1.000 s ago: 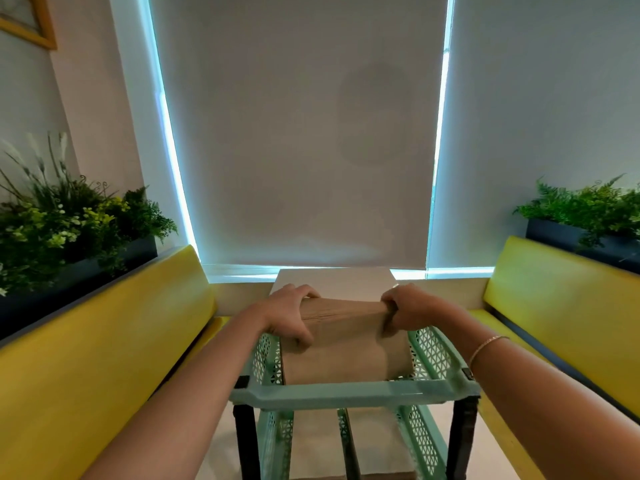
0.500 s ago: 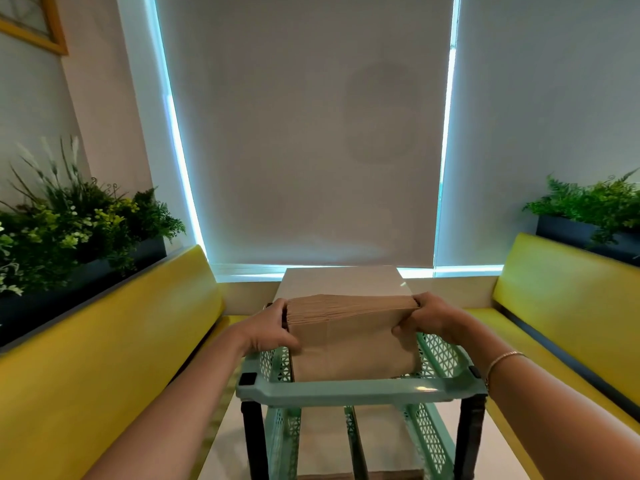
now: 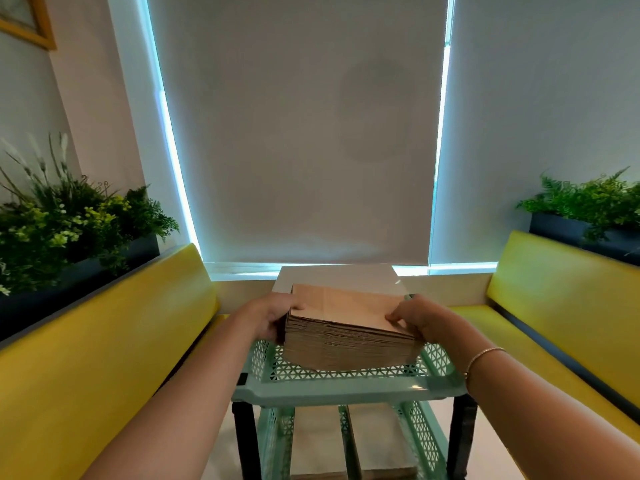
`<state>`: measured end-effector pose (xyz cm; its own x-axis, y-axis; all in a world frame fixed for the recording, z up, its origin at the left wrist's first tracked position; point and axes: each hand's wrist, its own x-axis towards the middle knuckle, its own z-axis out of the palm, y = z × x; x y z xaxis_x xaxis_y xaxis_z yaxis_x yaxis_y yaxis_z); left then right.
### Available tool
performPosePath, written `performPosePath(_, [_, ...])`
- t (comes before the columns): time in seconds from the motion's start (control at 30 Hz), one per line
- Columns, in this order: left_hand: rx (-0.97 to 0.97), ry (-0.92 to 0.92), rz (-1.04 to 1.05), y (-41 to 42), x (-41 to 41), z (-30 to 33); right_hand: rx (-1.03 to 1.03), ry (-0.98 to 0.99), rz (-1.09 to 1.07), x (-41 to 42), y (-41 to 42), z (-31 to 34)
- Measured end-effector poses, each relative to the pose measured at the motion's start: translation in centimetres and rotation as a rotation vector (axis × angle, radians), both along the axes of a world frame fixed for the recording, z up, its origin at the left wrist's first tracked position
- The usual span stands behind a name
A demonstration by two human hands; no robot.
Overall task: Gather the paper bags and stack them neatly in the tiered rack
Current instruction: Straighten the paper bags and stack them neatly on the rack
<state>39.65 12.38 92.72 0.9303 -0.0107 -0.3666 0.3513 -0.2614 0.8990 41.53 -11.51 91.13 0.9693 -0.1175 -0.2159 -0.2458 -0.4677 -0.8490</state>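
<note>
A thick stack of flat brown paper bags (image 3: 346,327) lies in the top tray of a mint-green tiered rack (image 3: 346,388) with black posts. My left hand (image 3: 268,317) grips the stack's left edge, thumb on top. At the right edge my right hand (image 3: 414,318) holds the stack, fingertips on its top face. The stack's near side faces me and shows the layered bag edges. More brown bags (image 3: 353,474) show on a lower tier at the bottom of the view.
The rack stands on a pale table (image 3: 337,275) between two yellow benches (image 3: 114,341) (image 3: 561,299). Planters with greenery (image 3: 69,220) (image 3: 595,206) sit behind both benches. A drawn roller blind (image 3: 298,133) covers the window ahead.
The stack has tipped from standing on edge to lying flat in the top tray. Both hands shifted from its upper edge to its left and right sides.
</note>
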Motion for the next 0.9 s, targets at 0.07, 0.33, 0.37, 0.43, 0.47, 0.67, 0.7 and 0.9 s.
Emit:
performPosePath(0.07, [0.020, 0.084, 0.016, -0.4, 0.4, -0.6, -0.159, -0.001, 0.007, 0.2, 0.6, -0.3])
performPosePath(0.33, [0.078, 0.168, 0.049, -0.3, 1.1, -2.1, -0.294, 0.003, 0.027, -0.1, 2.0, -1.3])
performPosePath(0.37, [0.083, 0.167, 0.055, -0.3, 1.0, -2.1, -0.305, -0.003, 0.016, 0.0, 2.1, -1.5])
performPosePath(0.43, [0.095, 0.162, 0.067, -0.3, 0.9, -1.9, -0.361, 0.020, -0.026, 0.0, 2.4, -1.6])
performPosePath(0.47, [0.113, 0.163, 0.071, -0.5, 0.9, -1.7, -0.377, 0.031, -0.050, 0.0, 2.5, -1.5])
performPosePath(0.67, [0.192, 0.140, 0.093, -1.3, 1.5, -1.3, -0.414, 0.053, -0.032, 0.4, 2.9, -1.6])
performPosePath(0.7, [0.187, 0.137, 0.093, -1.4, 1.5, -1.2, -0.409, 0.054, -0.023, 0.2, 2.9, -1.5])
performPosePath(0.9, [0.238, 0.009, 0.085, -2.0, 2.4, -2.2, -0.330, 0.080, -0.017, 0.4, 3.1, -1.1])
